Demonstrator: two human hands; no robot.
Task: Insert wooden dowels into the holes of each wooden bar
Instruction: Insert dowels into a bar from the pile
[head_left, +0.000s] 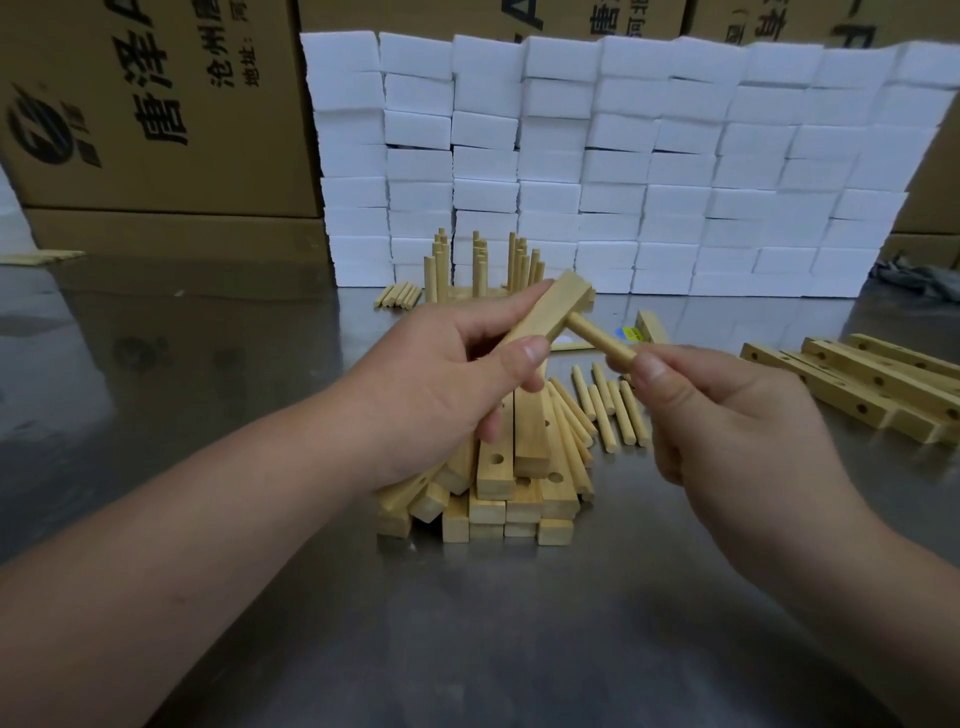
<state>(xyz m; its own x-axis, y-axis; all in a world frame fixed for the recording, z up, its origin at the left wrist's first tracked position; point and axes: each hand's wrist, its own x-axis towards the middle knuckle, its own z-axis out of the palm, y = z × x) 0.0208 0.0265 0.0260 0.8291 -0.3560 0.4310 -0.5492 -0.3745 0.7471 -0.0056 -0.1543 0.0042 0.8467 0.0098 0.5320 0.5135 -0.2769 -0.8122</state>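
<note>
While the left hand (447, 364) grips a bar (550, 306) raised at frame centre above the pile (498, 483) on the tabletop (208, 374), the right hand (727, 410) pinches a dowel (597, 340) whose far end meets the bar's side; both forearms reach in from the lower corners.

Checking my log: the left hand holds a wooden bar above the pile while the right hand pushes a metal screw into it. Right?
Not a screw: in the head view the right hand pushes a wooden dowel into the bar the left hand holds.
</note>
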